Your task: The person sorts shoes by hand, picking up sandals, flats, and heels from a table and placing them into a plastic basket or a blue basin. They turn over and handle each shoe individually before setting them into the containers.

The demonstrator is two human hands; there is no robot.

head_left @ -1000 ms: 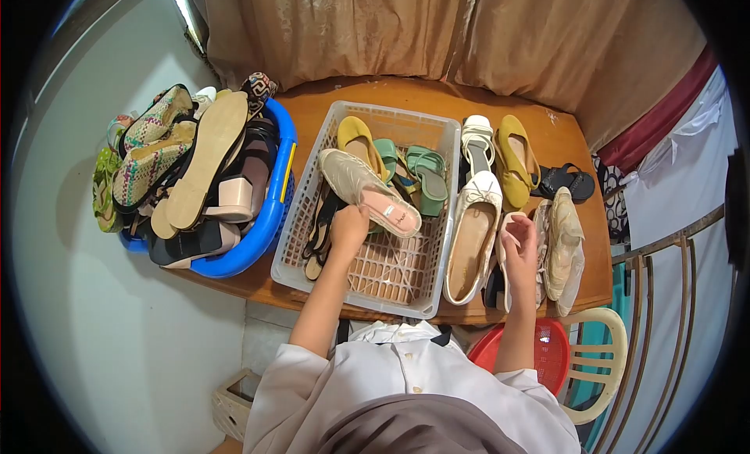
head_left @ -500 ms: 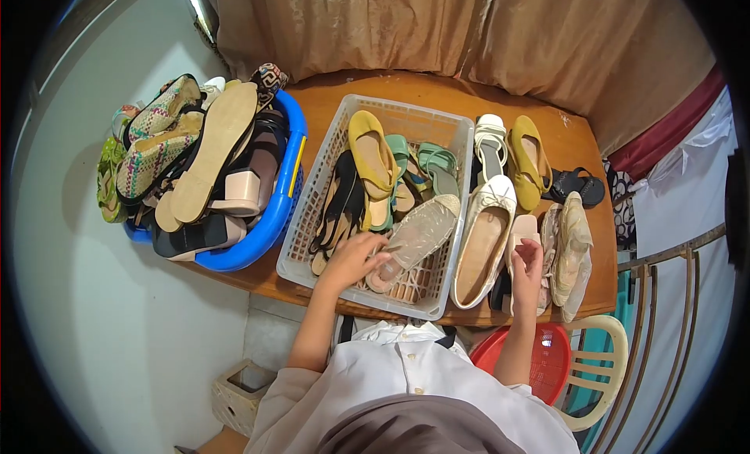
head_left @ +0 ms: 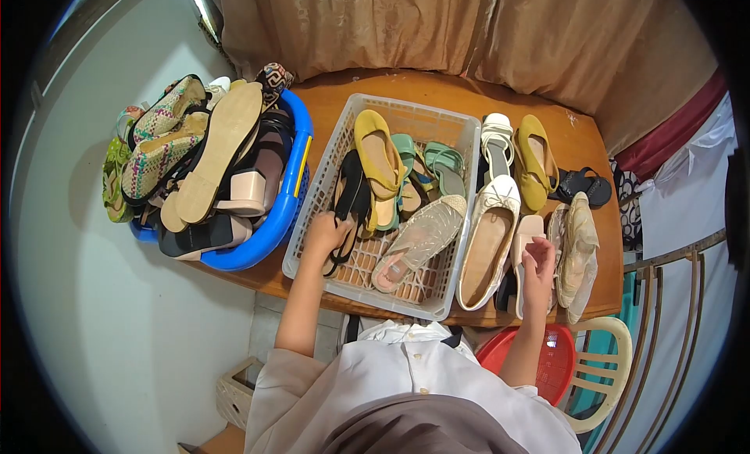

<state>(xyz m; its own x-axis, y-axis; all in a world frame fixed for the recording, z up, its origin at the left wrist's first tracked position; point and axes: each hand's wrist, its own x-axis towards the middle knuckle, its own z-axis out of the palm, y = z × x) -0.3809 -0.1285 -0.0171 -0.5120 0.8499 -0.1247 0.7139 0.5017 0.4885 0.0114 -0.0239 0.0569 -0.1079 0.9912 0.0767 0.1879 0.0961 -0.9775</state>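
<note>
My left hand [head_left: 326,234] is at the near left corner of a white plastic basket [head_left: 358,104], its fingers closed on a black sandal [head_left: 353,200]. Beside that sandal in the basket lie a mustard flat [head_left: 378,153], green sandals [head_left: 444,169] and a clear-topped slip-on [head_left: 422,239]. Loosely open, my right hand [head_left: 539,265] hovers over a beige sandal [head_left: 530,227] to the right of the basket, and seems to hold nothing. Next to it stand a cream flat with a bow [head_left: 488,243] and a pale plastic-wrapped shoe [head_left: 579,247].
A blue basket [head_left: 301,134] heaped with shoes is at the left. White sandals [head_left: 497,145], another mustard flat [head_left: 534,161] and black sandals [head_left: 584,187] lie at the table's right. Below are a red basket [head_left: 556,364] and a cream chair [head_left: 617,360].
My left hand has moved left from the clear-topped slip-on to the black sandal and closed on it. The black sandal has shifted a little. My right hand stays nearly in place.
</note>
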